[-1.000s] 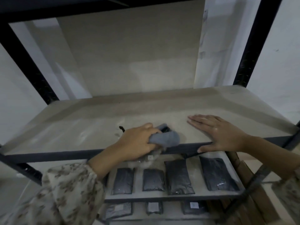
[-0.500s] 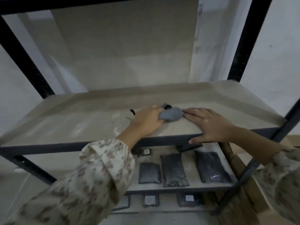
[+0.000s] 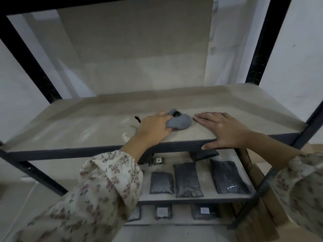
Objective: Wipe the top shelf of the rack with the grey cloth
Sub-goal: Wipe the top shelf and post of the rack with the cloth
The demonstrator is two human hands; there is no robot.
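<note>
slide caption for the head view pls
Person's left hand grips grey cloth on top shelf, right hand flat beside it.

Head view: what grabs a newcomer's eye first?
The left hand grips a bunched grey cloth on the middle of the pale top shelf. The right hand lies flat just right of it, thumb hooked over the front edge. Dark packets line the shelf below.

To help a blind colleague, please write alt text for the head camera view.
A person's left hand grips a grey cloth on the top shelf, while the right hand rests flat beside it. Dark packets lie on the shelf below.
</note>
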